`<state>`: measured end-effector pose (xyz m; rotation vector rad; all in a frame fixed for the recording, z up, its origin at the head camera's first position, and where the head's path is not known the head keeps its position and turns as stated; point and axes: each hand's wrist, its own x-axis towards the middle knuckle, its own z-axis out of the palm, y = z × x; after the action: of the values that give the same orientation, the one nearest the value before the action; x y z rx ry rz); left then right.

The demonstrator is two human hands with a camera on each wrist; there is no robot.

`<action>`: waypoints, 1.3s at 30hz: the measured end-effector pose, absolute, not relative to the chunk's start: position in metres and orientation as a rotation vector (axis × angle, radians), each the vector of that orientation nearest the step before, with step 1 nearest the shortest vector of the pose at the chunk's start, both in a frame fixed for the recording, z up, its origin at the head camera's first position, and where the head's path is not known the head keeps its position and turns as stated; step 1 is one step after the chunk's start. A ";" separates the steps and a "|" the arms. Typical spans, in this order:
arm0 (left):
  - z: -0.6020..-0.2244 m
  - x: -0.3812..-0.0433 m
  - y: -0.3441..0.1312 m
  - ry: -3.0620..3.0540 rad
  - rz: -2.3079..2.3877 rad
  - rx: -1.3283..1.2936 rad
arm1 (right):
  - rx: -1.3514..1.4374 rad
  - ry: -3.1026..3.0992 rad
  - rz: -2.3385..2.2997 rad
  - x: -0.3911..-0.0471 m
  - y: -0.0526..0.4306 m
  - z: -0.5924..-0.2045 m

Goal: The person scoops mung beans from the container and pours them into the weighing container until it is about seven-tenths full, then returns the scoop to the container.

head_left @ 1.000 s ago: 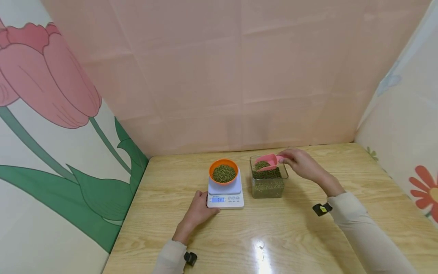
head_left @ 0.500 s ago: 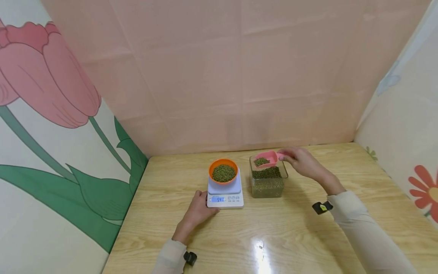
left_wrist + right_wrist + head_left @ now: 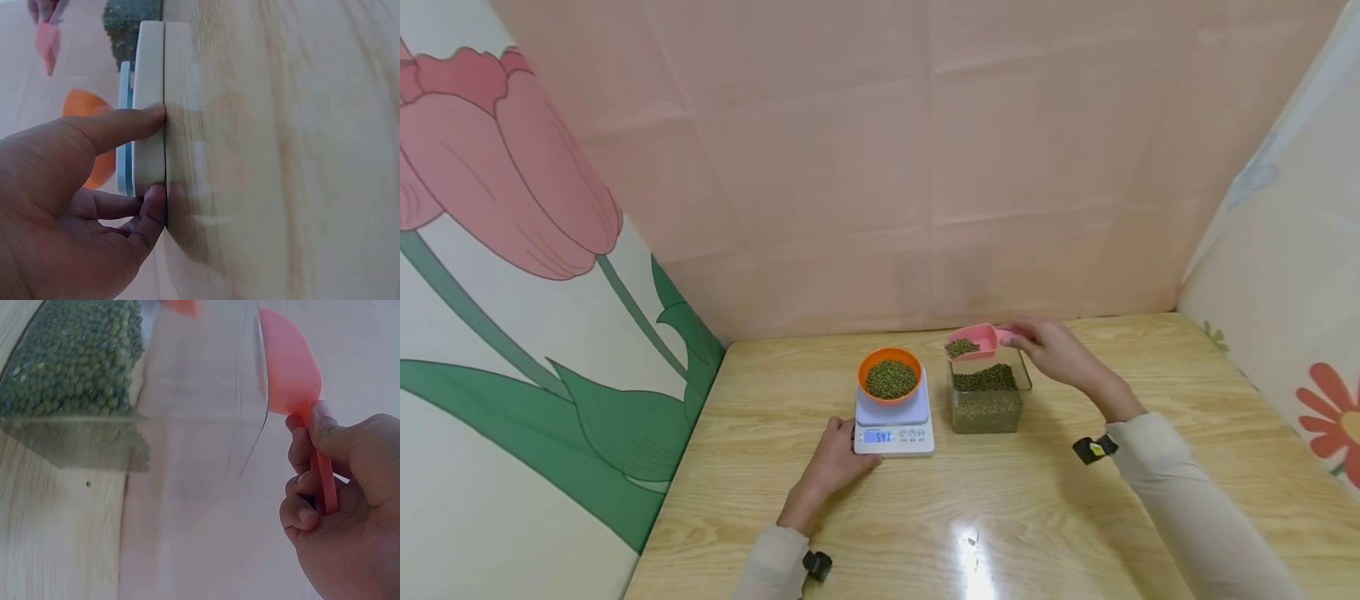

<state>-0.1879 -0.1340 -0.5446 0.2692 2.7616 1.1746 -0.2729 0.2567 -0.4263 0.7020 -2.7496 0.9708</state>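
My right hand (image 3: 1056, 350) grips the handle of a pink scoop (image 3: 985, 340) that carries some mung beans (image 3: 962, 347). The scoop is held above the back left of a clear square container (image 3: 1026, 385), partly filled with mung beans (image 3: 81, 362). On the table stands a white digital kitchen scale (image 3: 917, 442). An orange bowl (image 3: 864, 383) of mung beans sits on its platform. My left hand (image 3: 838, 458) holds the scale's front left corner; the thumb lies along the front edge and the curled fingers touch the left side (image 3: 69, 200).
The wooden table (image 3: 760, 400) meets a pink-covered wall (image 3: 820, 208) close behind the scale and container. A wall with a painted tulip (image 3: 512, 175) rises on the left, another with a red flower (image 3: 1330, 408) on the right.
My right hand has lifted the scoop of beans a little and moved it left, from inside the container's mouth to above its rim. My left hand and the scale stay put.
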 end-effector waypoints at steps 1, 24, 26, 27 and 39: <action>-0.544 -0.188 -0.134 2.761 1.177 0.269 | 0.700 -2.750 0.972 -0.273 0.255 -0.426; -0.544 -0.187 -0.134 2.760 1.190 0.278 | 0.772 -2.749 1.077 -0.285 0.220 -0.428; -0.544 -0.187 -0.134 2.757 1.198 0.282 | 0.778 -2.739 1.075 -0.285 0.217 -0.428; -0.544 -0.187 -0.134 2.756 1.199 0.282 | 0.777 -2.737 1.077 -0.286 0.215 -0.429; -0.544 -0.188 -0.133 2.755 1.203 0.276 | 0.823 -2.724 1.054 -0.288 0.198 -0.431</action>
<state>-0.1877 -0.1334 -0.5441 0.2760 2.7545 1.2025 -0.2878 0.1977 -0.4314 0.8227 -2.7241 1.0542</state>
